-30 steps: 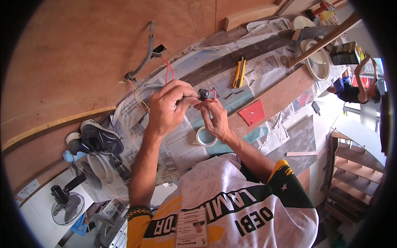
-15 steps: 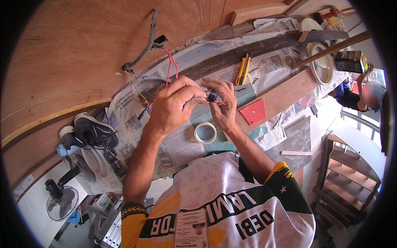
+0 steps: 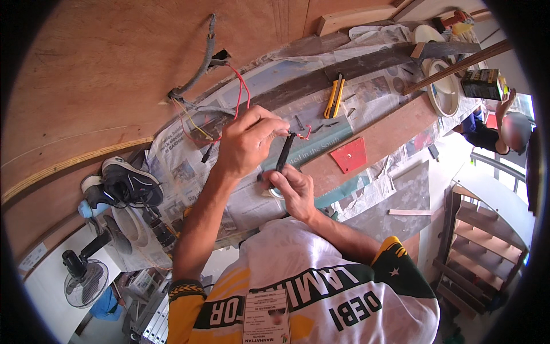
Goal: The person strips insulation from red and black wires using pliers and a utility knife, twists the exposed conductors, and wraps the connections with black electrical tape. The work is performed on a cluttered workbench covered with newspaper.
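My left hand (image 3: 249, 143) pinches the end of a thin red wire (image 3: 243, 86) that runs down from a grey cable (image 3: 197, 71) on the plywood wall. A strip of black tape (image 3: 283, 152) stretches from the wire end down to my right hand (image 3: 295, 192), which grips its lower end. A white tape roll (image 3: 268, 192) lies on the newspaper, mostly hidden under my right hand. Yellow wires hang beside the red one.
On the newspaper-covered bench (image 3: 189, 172) lie a yellow-handled tool (image 3: 334, 96), a red flat plate (image 3: 350, 155), a black shoe (image 3: 129, 180) and white round fittings (image 3: 444, 86). A fan (image 3: 86, 281) stands lower left. Another person (image 3: 504, 126) is far right, above wooden stairs (image 3: 475, 258).
Both hands were close together at the wire end. My right hand has since moved down towards me, and a black tape strip now runs between the hands.
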`<state>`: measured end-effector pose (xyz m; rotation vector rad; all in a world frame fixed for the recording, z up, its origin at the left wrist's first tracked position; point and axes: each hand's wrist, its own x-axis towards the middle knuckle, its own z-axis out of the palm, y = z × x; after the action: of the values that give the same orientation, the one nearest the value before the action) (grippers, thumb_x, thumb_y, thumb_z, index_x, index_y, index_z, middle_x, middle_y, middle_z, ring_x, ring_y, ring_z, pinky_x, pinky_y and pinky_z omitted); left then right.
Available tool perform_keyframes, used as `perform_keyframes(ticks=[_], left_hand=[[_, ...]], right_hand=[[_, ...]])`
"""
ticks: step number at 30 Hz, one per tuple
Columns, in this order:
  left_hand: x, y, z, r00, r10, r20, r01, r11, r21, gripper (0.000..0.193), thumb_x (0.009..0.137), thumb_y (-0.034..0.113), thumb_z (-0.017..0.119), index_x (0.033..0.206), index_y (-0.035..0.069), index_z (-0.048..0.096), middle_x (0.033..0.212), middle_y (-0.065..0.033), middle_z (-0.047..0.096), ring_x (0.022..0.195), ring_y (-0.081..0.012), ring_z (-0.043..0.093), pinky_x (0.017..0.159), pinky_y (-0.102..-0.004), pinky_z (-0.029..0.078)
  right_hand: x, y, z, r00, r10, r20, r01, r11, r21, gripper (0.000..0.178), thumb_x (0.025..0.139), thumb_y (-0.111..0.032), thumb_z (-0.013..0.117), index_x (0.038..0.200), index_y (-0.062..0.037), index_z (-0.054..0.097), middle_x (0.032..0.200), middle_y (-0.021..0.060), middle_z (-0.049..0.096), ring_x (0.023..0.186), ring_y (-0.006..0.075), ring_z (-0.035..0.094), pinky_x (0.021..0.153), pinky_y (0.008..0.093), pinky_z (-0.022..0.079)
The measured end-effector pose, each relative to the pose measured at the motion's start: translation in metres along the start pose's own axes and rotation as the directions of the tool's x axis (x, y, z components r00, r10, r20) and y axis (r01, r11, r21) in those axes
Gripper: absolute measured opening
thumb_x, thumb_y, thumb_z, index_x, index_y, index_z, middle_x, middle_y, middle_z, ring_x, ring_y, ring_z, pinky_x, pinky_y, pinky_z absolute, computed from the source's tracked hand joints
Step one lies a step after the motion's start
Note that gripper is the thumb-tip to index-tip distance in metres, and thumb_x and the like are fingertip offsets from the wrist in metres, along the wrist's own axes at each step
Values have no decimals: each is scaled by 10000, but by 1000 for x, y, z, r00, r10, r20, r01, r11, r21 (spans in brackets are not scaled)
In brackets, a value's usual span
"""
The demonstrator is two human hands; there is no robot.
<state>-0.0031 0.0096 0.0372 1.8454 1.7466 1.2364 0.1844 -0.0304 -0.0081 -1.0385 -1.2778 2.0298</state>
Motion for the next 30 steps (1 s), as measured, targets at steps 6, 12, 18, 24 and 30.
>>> perform_keyframes(ticks=[6,12,18,24,30], left_hand=[[-4,-17,17,993,-22,113,27,999,-38,283,787,-129,761,996,62,784,918,-56,749,850,-207,786,706,-324,640],[0,-24,20,969,49,241,-67,996,67,284,826,-92,736,1032,95,796,955,-35,768,852,-208,796,693,-333,646],[-8,-33,33,962,73,262,-127,972,199,256,834,-34,754,1038,116,788,944,-8,759,836,-205,790,656,-336,634],[-13,-40,46,965,126,229,-199,922,333,147,869,61,782,992,140,772,876,-6,710,733,-226,761,575,-352,606],[-13,-44,58,976,145,165,-198,905,377,103,911,190,758,851,159,679,817,-22,618,630,-256,711,498,-376,558]], right_hand=[[-29,-36,-21,979,199,40,-202,971,125,328,1084,-304,666,1044,-5,795,785,18,720,727,76,655,651,255,458],[-41,-45,-26,982,187,-6,-179,949,259,328,1089,-308,655,1072,-6,783,784,-11,695,681,57,611,627,223,405],[-40,-44,-20,972,235,-31,-212,922,323,326,1090,-307,650,1070,-6,773,772,-8,688,674,50,583,635,222,414],[-37,-49,-16,949,312,-41,-247,820,516,308,1086,-310,655,1066,-23,764,724,-10,661,640,48,552,623,218,419],[-31,-38,-2,941,331,-76,-246,820,517,301,1087,-302,657,1074,-18,757,735,-12,660,637,54,556,612,216,409]])
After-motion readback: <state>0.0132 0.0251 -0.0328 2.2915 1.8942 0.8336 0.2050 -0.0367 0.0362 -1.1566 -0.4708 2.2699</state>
